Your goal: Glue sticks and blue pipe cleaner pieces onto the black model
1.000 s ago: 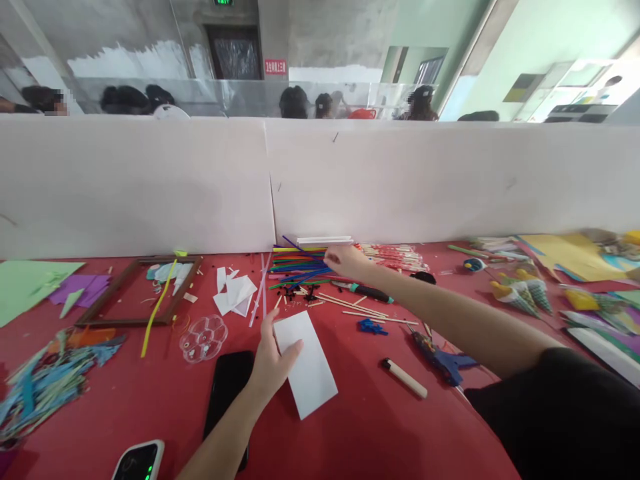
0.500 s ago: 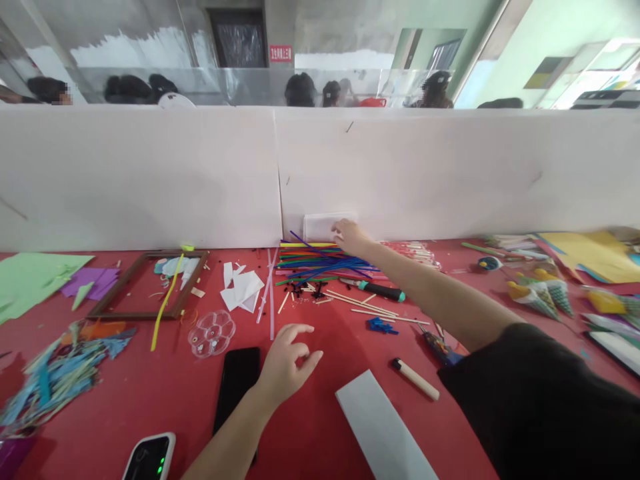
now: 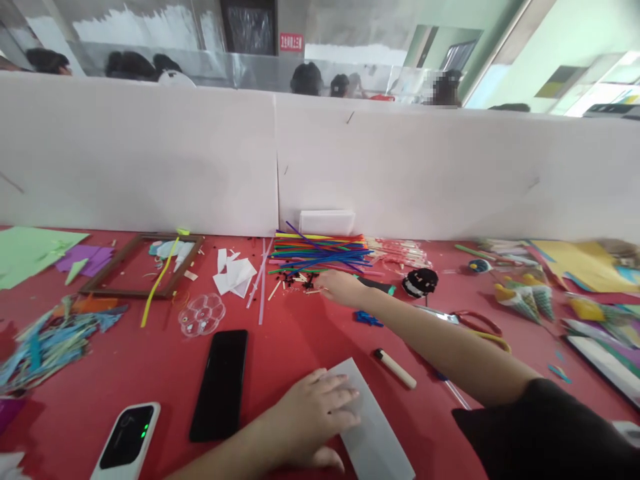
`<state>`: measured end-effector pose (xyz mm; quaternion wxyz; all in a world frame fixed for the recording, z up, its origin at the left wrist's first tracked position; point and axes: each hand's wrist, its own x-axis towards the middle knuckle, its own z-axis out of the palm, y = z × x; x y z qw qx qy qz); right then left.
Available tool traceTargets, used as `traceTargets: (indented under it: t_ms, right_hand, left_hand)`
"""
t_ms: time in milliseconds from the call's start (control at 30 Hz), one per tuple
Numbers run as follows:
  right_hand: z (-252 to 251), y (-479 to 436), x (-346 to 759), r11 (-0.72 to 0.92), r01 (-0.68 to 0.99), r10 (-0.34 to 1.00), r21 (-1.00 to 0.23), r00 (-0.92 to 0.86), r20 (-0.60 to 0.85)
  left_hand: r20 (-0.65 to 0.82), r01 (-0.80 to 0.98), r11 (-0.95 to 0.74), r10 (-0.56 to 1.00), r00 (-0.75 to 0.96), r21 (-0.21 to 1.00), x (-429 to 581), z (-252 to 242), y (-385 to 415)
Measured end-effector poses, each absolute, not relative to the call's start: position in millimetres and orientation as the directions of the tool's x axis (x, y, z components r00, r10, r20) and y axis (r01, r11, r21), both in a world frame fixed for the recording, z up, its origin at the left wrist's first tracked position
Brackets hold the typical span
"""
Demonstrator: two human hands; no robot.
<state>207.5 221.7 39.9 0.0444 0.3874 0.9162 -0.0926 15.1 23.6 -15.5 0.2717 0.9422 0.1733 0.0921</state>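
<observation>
My left hand rests with spread fingers over the left edge of a long pale grey-white box at the bottom centre. My right hand reaches forward to a scatter of small black pieces and short sticks; its fingertips are too small and blurred to tell whether they pinch anything. Just beyond it lies a bundle of coloured pipe cleaners. A dark-handled tool is partly hidden behind my right wrist.
On the red table are a black phone, a white device, a wooden frame, white paper pieces, a glue stick or lighter-like cylinder and scissors. A white partition stands behind.
My right hand has come back from the white stack by the partition to the small black pieces. My left hand has moved right and down onto the grey-white box, its fingers more spread.
</observation>
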Motion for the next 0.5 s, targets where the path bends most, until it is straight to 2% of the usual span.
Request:
traceTargets:
  t_ms: [133,300,400,500]
  right_hand:
    - [30.4,233.9,177.5,0.702,0.695,0.686,-0.156,-0.719,-0.112]
    - [21.2,239.5,132.7,0.757,0.629,0.631,-0.176,-0.774,-0.055]
    - [16.7,242.5,110.4,0.802,0.574,0.572,-0.169,-0.818,-0.063]
    - [14.2,245.7,97.6,0.834,0.524,0.52,-0.175,-0.851,-0.07]
  left_hand:
    - [0.052,0.345,-0.779,0.434,0.9,0.524,1.6,-24.1,15.5]
    - [0.019,0.48,-0.736,0.555,0.832,0.478,-20.7,-9.1,18.4]
    - [0.046,0.533,-0.729,0.607,0.793,0.429,-22.9,-5.1,17.6]
    - [0.083,0.649,-0.651,0.728,0.68,0.393,-16.2,-13.2,4.1]
